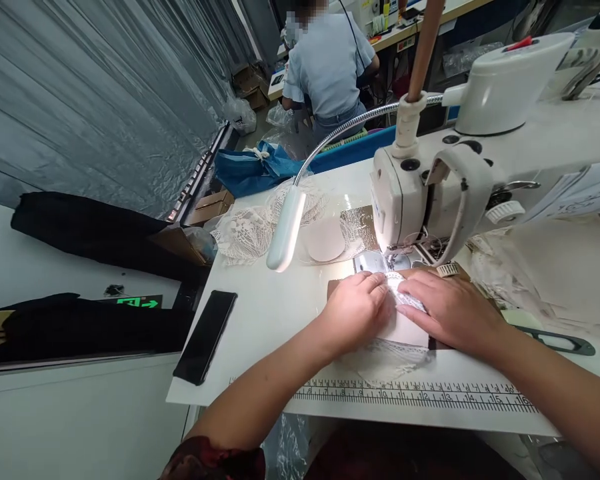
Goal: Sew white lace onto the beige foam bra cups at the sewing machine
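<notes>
A piece of white lace [405, 297] lies over a pale fabric piece [405, 331] at the sewing machine's presser foot [391, 261]. My left hand [357, 308] is closed on the left edge of the lace, its fingers bent together close to the foot. From the other side my right hand [445, 308] holds the lace between its thumb and fingers. The lace's sheer, scalloped lower part [387, 360] spreads on the table below my hands. The undersides of my fingers are hidden.
A lamp [286, 230] on a bendable neck hangs left of the machine head [397, 200]. Lace pieces [245, 235] lie behind it, a phone [205, 337] at the left edge. A fabric stack [565, 267] and thread snips [555, 340] lie right. Another person [327, 67] sits beyond.
</notes>
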Tool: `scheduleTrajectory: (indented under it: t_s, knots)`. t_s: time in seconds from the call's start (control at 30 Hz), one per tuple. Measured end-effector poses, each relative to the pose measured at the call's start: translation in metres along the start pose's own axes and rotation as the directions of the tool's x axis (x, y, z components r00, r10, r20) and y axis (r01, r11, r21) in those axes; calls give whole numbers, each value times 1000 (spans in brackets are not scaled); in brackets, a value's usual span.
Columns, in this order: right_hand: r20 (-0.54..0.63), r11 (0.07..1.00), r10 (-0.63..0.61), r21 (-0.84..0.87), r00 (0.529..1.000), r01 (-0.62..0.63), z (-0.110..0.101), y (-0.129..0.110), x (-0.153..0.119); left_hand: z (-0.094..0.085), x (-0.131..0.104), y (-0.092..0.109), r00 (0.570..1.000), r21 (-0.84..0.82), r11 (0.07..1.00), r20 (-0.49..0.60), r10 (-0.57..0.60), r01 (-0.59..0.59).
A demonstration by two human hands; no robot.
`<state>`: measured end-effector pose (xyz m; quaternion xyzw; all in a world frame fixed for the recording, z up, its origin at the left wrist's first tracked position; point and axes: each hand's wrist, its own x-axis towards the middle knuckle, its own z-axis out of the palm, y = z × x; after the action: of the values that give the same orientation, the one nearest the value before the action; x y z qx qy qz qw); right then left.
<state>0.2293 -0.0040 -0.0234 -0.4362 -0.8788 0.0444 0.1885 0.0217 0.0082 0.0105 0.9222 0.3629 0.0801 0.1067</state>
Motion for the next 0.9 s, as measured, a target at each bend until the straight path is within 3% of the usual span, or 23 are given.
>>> scheduleTrajectory:
  t_s: [0.4,0.63,0.9]
  knots:
    - [-48,993,48,-109,998,-53,-1,-4,8,-2,9,-17,998,126,992,58,16,-24]
    - [20,968,160,-197,987,-153,6,-3,7,-4,13,-31,995,180,981,76,57,-70]
    - [23,984,131,-127,991,-127,6,-1,9,-6,15,-42,989,200,969,52,136,-144]
